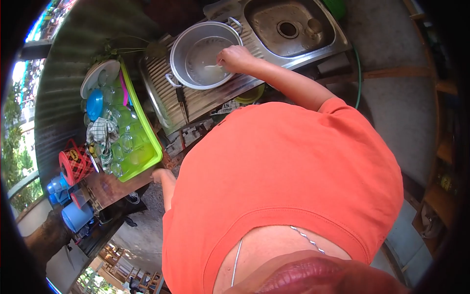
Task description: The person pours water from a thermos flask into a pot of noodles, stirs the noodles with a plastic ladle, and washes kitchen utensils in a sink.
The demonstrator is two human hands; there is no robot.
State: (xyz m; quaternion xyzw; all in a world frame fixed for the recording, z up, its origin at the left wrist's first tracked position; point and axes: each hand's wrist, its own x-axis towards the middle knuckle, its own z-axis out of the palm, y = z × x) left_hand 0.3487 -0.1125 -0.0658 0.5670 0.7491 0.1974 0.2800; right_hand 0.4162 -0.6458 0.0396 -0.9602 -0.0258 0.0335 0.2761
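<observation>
My right hand (235, 59) reaches over a large two-handled metal pot (178, 51). Its fingers are pinched on a pale, thin piece (213, 66), whose kind I cannot make out. Cloudy, watery liquid (200, 54) covers the pot's bottom. The pot stands on the ribbed drainboard (196, 109) of a steel sink unit. Beside it lies a knife (182, 102) with a dark handle. Low at the left, my left hand (164, 175) is at the edge of a wooden table (110, 188), close to the corner of a lime-green tray (155, 156); its fingers are too small and partly hidden to judge.
Glasses (126, 142), a blue bowl (95, 104) and a checked cloth (104, 131) sit in and by the tray. A sink basin (264, 29) is right of the pot. A red plaid bag (76, 164) and blue containers (77, 216) stand at the left. A green hose (359, 73) hangs at the right.
</observation>
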